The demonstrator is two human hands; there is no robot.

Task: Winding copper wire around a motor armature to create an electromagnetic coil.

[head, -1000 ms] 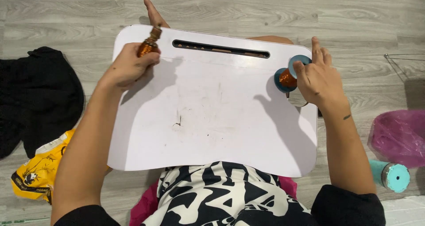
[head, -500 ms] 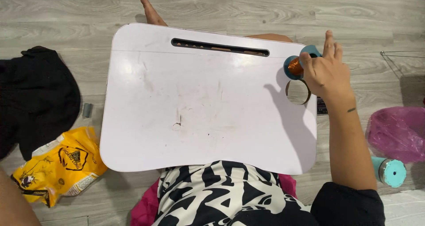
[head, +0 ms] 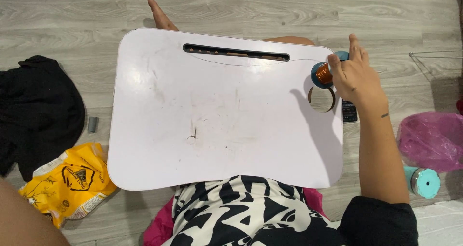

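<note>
Right now your right hand sits at the far right corner of the white lap bench, its grip closed around a small teal spool wound with copper-coloured wire. The index finger points up and away from you while the thumb and other fingers press the spool from its right side. The spool hangs just over the bench's edge, directly beyond the round cup hole cut into the bench. A long dark slot runs along the far edge of the bench, and the middle of its surface carries faint scuffs and a small dark mark.

Your left hand is out of view; only a stretch of bare forearm shows at the near left corner, so you cannot tell its grip.

Around you on the grey wood-pattern floor: a yellow printed packet lies near left of the bench, a black cloth is heaped further left, and a small grey piece lies between cloth and bench. On the right a pink plastic bag sits beside your forearm, with a teal-capped container just nearer than it. A bare foot pokes out beyond the bench's far edge
</note>
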